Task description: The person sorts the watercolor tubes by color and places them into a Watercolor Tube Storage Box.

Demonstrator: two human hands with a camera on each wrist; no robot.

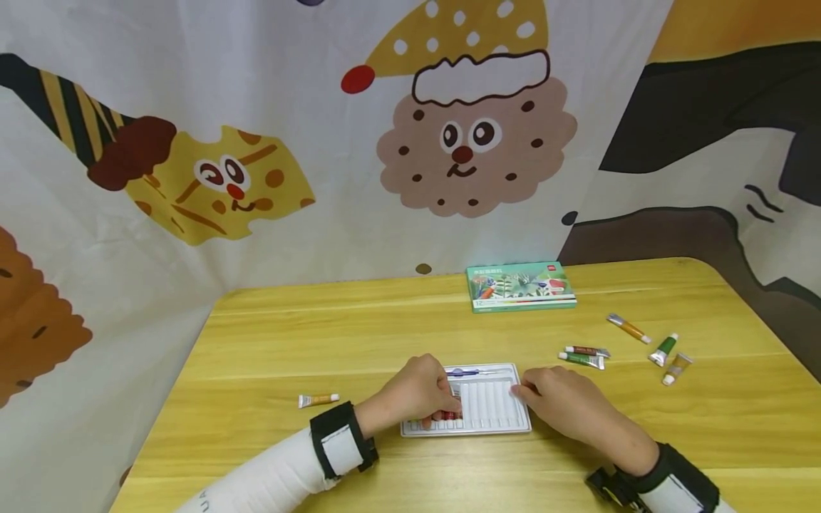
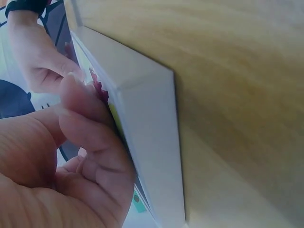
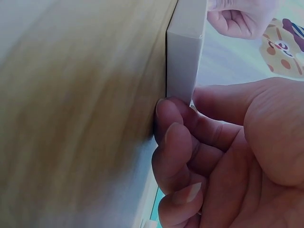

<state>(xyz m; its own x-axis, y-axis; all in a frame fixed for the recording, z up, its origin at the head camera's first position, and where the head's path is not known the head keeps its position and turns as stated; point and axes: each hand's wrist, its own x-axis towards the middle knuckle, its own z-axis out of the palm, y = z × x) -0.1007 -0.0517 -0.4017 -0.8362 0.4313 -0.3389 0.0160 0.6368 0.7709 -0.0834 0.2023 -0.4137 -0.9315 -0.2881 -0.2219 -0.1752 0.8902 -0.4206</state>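
A white plastic paint tray [image 1: 494, 407] lies on the table, with a thin blue-handled paintbrush [image 1: 471, 372] in its top slot. My left hand [image 1: 420, 390] is over the tray's left part, its curled fingers and thumb at a dark red paint tube [image 1: 457, 413], which it seems to pinch; the fingers partly hide it. Other reddish tubes lie beside it in the left slots. My right hand [image 1: 564, 402] grips the tray's right edge between thumb and fingers. In the right wrist view, the fingertips [image 3: 173, 137] wrap the tray's corner [image 3: 185, 61].
A green paint box [image 1: 522, 287] lies at the back of the table. Right of the tray are a brown tube [image 1: 586, 351], two green tubes [image 1: 581, 360] [image 1: 663, 350] and two ochre tubes [image 1: 628, 328] [image 1: 677, 369]. Another ochre tube [image 1: 318, 400] lies to the left.
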